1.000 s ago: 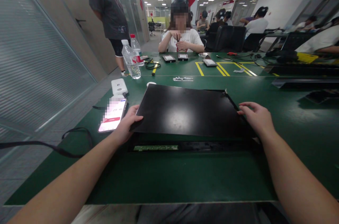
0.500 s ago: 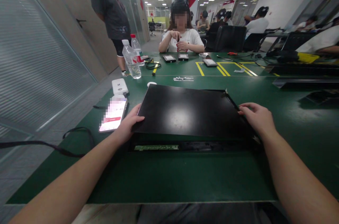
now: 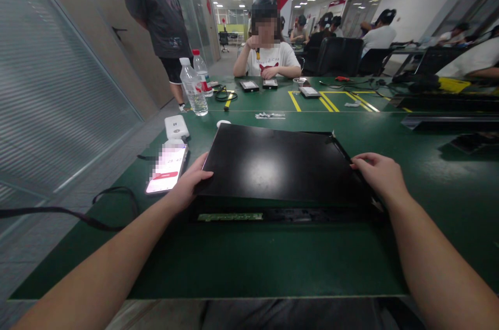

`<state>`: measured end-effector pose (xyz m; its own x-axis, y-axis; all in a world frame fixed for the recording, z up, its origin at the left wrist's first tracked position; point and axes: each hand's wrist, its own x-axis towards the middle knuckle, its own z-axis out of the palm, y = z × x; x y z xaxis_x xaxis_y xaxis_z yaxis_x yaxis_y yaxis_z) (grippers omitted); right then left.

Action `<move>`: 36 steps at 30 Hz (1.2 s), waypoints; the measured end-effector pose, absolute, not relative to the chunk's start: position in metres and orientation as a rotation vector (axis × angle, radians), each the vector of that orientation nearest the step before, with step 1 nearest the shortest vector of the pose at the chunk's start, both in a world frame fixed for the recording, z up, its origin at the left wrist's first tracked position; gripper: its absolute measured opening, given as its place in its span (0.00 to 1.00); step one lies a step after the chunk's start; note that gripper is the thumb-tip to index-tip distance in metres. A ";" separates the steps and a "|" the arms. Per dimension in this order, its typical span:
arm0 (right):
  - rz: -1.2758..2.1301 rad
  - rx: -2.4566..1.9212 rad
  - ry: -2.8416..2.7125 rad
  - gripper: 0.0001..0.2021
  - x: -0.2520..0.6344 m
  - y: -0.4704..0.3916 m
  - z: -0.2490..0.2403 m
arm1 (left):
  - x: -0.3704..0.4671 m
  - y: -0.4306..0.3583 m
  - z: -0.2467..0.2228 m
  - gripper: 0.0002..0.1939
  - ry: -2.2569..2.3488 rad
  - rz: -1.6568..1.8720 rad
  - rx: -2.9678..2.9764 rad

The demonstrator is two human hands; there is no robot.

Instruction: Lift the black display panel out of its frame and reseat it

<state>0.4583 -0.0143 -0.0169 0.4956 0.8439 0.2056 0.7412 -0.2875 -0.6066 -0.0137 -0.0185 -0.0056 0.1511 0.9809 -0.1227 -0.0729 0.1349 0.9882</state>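
Note:
A glossy black screen panel [image 3: 268, 158], like that of a monitor, lies tilted over a thin black frame [image 3: 312, 214] on the green table. Part of a green circuit strip [image 3: 230, 216] shows along the frame's near side. My left hand [image 3: 192, 180] grips the panel's left edge, thumb on top and the other fingers partly hidden beside and under it. At the right side, my right hand [image 3: 380, 171] pinches the raised rim of the frame between thumb and fingers. The panel's right edge sits inside that rim, apart from my right fingers.
Left of the panel lie a lit phone [image 3: 167, 169] and a white power bank [image 3: 176, 127]. Two plastic bottles [image 3: 194, 88] stand behind them. Across the table a person [image 3: 268, 57] sits by several hard drives [image 3: 249, 86]. Dark metal strips [image 3: 448, 122] lie at right.
My hands, the panel and the frame have hardly moved. The seated person opposite has raised one hand towards the head. The standing person at left has shifted slightly left.

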 end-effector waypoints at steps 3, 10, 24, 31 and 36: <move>0.184 -2.076 -1.307 0.09 0.462 -0.013 -0.021 | -0.014 -0.018 -0.004 0.42 1.067 1.037 1.110; 0.217 -2.091 -1.315 0.10 0.462 -0.013 -0.021 | -0.012 -0.017 0.001 0.38 1.019 1.017 1.088; 0.209 -2.088 -1.315 0.09 0.462 -0.013 -0.021 | -0.016 -0.016 0.006 0.32 0.988 0.989 1.057; 0.180 -2.087 -1.334 0.09 0.461 -0.014 -0.020 | -0.018 -0.015 0.000 0.28 1.053 1.009 1.063; 0.180 -2.087 -1.335 0.09 0.462 -0.014 -0.021 | -0.019 -0.014 -0.003 0.31 1.068 1.014 1.035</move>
